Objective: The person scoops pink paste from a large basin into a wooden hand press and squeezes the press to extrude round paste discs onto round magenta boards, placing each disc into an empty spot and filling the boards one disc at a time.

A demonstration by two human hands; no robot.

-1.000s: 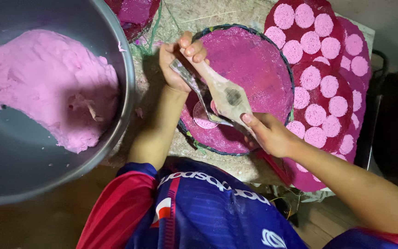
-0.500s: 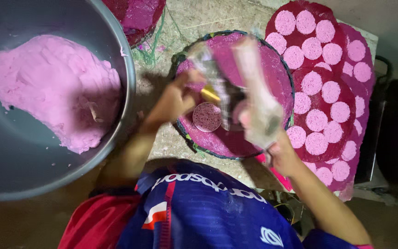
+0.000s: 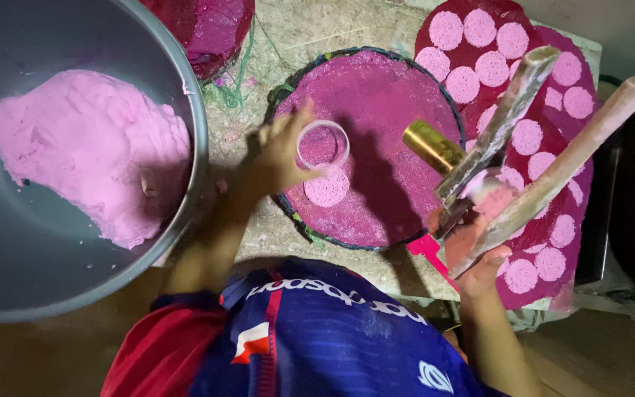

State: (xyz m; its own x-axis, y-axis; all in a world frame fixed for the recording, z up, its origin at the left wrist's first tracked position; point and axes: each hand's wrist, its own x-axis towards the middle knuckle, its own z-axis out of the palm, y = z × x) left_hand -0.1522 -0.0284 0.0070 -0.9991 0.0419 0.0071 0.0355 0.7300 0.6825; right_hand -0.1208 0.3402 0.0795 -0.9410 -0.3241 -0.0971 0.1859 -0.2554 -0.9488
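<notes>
My left hand holds a small clear ring mould just above the round pink-stained tray. A fresh pink disc lies on the tray right below the mould. My right hand grips a bundle of tools at the tray's right edge: a flat wooden paddle, a long pale stick and a brass cylinder, all pointing up and to the right.
A big grey metal bowl at the left holds a heap of pink dough. A dark red cloth at the right carries several pink discs. Another pink-stained container stands at the top. A dark object lies at the far right.
Both hands left the paddle over the tray. My left hand lifted the ring mould off a new disc, while my right hand swung the paddle and stick out to the right.
</notes>
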